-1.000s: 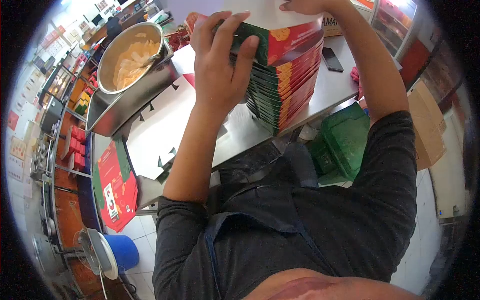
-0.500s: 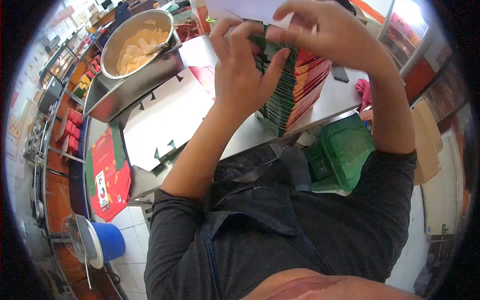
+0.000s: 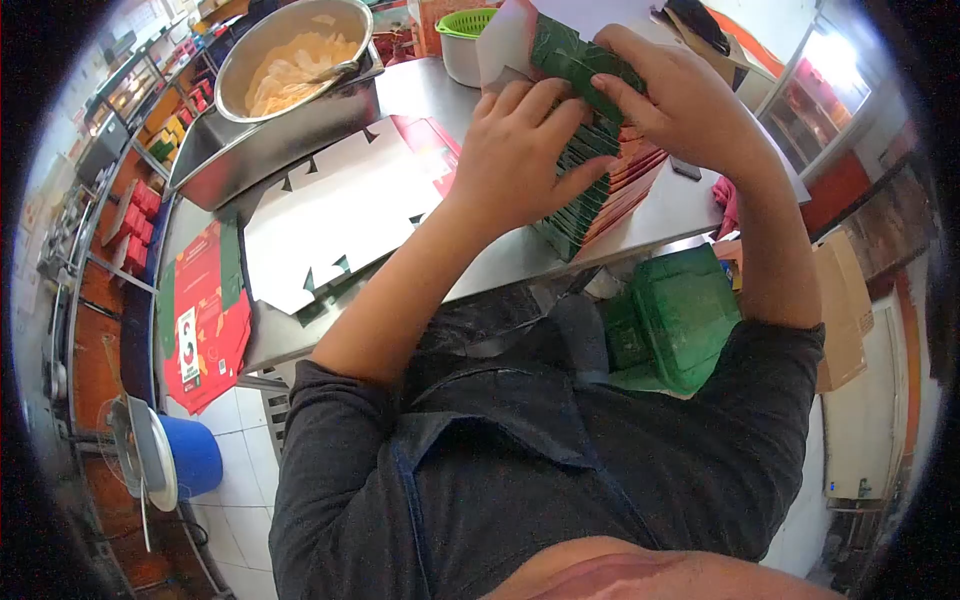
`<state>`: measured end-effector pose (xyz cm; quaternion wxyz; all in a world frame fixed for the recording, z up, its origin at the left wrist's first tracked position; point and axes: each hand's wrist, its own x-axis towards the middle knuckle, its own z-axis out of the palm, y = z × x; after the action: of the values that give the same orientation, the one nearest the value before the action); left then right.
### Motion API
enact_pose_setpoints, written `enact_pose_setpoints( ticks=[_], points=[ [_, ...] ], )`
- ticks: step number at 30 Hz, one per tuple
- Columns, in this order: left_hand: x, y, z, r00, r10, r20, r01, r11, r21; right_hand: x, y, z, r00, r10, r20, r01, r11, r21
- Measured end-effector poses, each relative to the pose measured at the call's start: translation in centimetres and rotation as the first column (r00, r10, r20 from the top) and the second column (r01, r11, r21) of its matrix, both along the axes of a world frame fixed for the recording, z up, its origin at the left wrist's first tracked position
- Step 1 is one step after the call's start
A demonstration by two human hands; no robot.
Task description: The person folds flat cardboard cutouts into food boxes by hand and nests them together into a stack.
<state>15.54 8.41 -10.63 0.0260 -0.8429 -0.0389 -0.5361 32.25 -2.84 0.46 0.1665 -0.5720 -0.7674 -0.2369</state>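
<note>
one left hand [image 3: 515, 160], bare, dark sleeve above the elbow: fingers bent and a little parted against the top carton, thumb stretched out apart along the green side of the stack — whether it grips or only steadies, cannot be told. one right hand [image 3: 690, 105], bare: thumb on the green face of the top carton, forefinger at its upper edge, the two pinching it; the remaining fingers are partly hidden. one top carton of folded card [image 3: 580, 60], green outside with a pale inner panel, tilted, at the head of the stack. one stack of nested green-and-red printed cartons [image 3: 575, 232], leaning, near the front edge of the table. one brushed-metal table [image 3: 410, 92], bearing the above. one flat white card sheet with notched edges [image 3: 335, 215], left of the stack. several red-and-green printed sheets [image 3: 205, 315], at the table's left end. one round metal bowl [image 3: 228, 85] of pale orange contents, tilted over one deep rectangular metal pan [image 3: 285, 150]. one white pot with a bright green slotted basket [image 3: 462, 55], beyond the left hand. one dark flat phone-like slab [image 3: 686, 169] and one crumpled pink cloth [image 3: 726, 205], right of the stack — green plastic bin [image 3: 685, 315] below.
</note>
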Motion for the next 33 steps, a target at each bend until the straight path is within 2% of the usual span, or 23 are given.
enact_pose_setpoints(
  ticks=[2,4,5,10,13,16,19,22,23,25,28,31,33],
  points=[
    [0.3,-0.1,-0.1,0.999,-0.020,0.027,0.020,1.000,-0.001,0.1,-0.1,0.5,0.999,0.004,-0.038,-0.006,0.999,-0.033],
    [0.5,-0.3,0.0,0.999,-0.027,0.027,0.029,0.996,-0.085,0.1,-0.3,1.5,0.995,0.027,-0.101,-0.035,0.996,-0.078],
    [0.6,-0.4,0.0,0.999,-0.031,0.027,0.034,0.991,-0.127,0.2,-0.1,1.5,0.993,0.033,-0.110,-0.040,0.997,-0.059],
    [0.7,0.6,-0.4,0.999,-0.016,-0.040,0.012,0.996,-0.090,0.0,0.5,0.1,0.990,0.059,-0.132,-0.056,0.998,0.026],
    [0.7,1.0,-0.7,0.999,-0.048,-0.017,0.046,0.994,-0.103,0.1,0.5,-1.5,0.998,-0.058,-0.017,0.059,0.995,0.076],
    [0.7,1.2,-1.0,0.995,-0.098,-0.003,0.097,0.988,-0.120,0.2,-0.1,-1.7,0.998,-0.047,-0.043,0.051,0.996,0.076],
    [0.9,1.6,-1.1,0.988,-0.149,0.029,0.151,0.985,-0.085,-0.7,-0.8,-1.4,0.980,-0.106,-0.166,0.101,0.994,-0.035],
    [1.2,1.5,-1.4,0.984,-0.172,0.040,0.175,0.982,-0.073,-0.2,-0.1,-2.3,0.998,-0.061,-0.019,0.063,0.992,0.105],
    [1.3,1.3,-1.5,0.984,-0.176,0.038,0.178,0.981,-0.078,-0.3,-0.1,-2.4,0.996,-0.091,-0.012,0.092,0.992,0.084],
    [1.0,1.1,-1.4,0.987,-0.159,0.028,0.162,0.980,-0.116,-0.6,0.0,-2.5,0.989,-0.150,0.006,0.150,0.988,0.041],
    [0.6,1.3,-0.9,0.996,-0.085,-0.014,0.083,0.992,-0.091,-0.4,0.1,-2.7,0.995,-0.093,0.023,0.094,0.995,-0.038],
    [0.1,1.0,-0.2,0.999,0.006,-0.036,-0.008,0.998,-0.065,0.5,0.3,-2.1,0.996,-0.074,-0.039,0.070,0.993,-0.094],
    [0.0,0.6,0.0,0.998,0.057,-0.030,-0.058,0.997,-0.058,1.4,0.5,-1.6,0.999,-0.013,-0.052,0.009,0.997,-0.079]
  ],
)
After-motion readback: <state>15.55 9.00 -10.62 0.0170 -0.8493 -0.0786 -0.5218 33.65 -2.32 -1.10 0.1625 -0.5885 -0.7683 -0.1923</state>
